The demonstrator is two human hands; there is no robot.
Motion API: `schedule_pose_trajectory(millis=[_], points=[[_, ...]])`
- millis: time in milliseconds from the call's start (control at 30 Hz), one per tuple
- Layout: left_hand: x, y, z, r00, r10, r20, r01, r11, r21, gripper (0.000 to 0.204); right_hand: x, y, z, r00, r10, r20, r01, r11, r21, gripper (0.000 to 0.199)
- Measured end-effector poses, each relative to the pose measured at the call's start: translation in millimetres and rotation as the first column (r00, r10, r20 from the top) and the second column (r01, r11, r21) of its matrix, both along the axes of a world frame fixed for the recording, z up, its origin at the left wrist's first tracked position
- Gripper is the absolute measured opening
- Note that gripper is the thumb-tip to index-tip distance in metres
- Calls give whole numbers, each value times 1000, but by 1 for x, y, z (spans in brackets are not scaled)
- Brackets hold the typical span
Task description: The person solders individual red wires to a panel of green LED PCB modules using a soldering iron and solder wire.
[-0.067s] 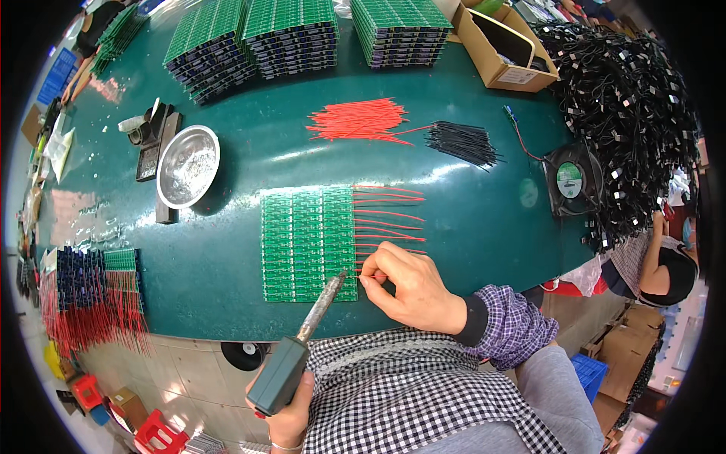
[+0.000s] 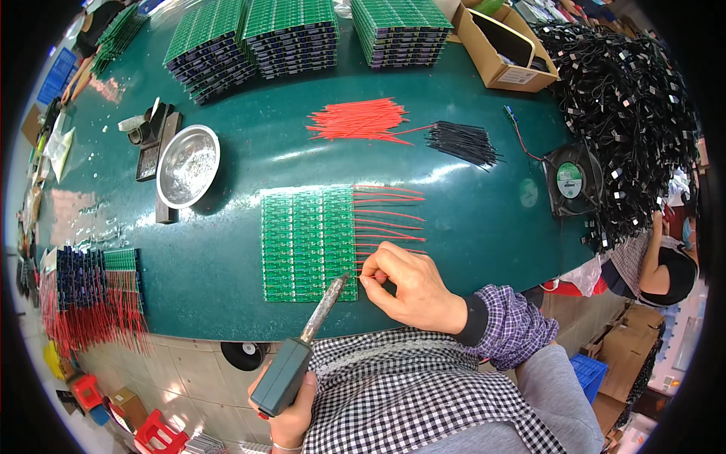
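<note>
My left hand (image 2: 293, 408) is closed round the dark green handle of a soldering iron (image 2: 281, 378). Its metal tip rests at the lower right edge of a green circuit board panel (image 2: 293, 242) lying flat on the table. Just beside the tip, my right hand (image 2: 408, 287) pinches a thin red wire (image 2: 360, 277) against the panel's right edge; most of this wire is hidden by the fingers. Above that hand, several red wires (image 2: 389, 226) stick out to the right from the same edge.
Beyond the panel lie a bundle of red wires (image 2: 359, 119) and black wires (image 2: 461, 144). A metal bowl (image 2: 189, 166) stands left, a fan (image 2: 572, 180) right near piled black cables (image 2: 628, 106). Board stacks (image 2: 291, 38) and a cardboard box (image 2: 503, 53) line the back; wired boards (image 2: 91, 280) lie left.
The soldering iron's tip has shifted slightly right and down, closer to my right fingertips. My left hand has moved a little with it; the right hand stays put.
</note>
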State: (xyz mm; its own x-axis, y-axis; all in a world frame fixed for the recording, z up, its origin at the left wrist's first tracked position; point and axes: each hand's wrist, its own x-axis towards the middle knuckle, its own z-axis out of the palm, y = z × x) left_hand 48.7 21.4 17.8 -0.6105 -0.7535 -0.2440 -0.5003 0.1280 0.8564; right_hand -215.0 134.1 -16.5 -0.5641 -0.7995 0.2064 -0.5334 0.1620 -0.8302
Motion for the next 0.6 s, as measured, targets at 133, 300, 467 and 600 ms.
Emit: schedule_pose_trajectory(millis=[133,300,467,600], points=[[-4,0,4,999,-10,50,9,1000,26,29,0,-1,-1,1000,5,-5,-5,1000,-8,11],[-4,0,1,1000,-15,21,15,1000,5,28,0,-2,-1,1000,5,-22,-5,1000,-6,11],[0,0,-4,999,-13,49,13,1000,4,29,-1,-2,-2,999,6,-36,-6,1000,-5,12],[-1,-1,-3,998,-28,62,29,1000,-9,27,0,-3,-2,999,3,-42,-3,1000,-3,12]])
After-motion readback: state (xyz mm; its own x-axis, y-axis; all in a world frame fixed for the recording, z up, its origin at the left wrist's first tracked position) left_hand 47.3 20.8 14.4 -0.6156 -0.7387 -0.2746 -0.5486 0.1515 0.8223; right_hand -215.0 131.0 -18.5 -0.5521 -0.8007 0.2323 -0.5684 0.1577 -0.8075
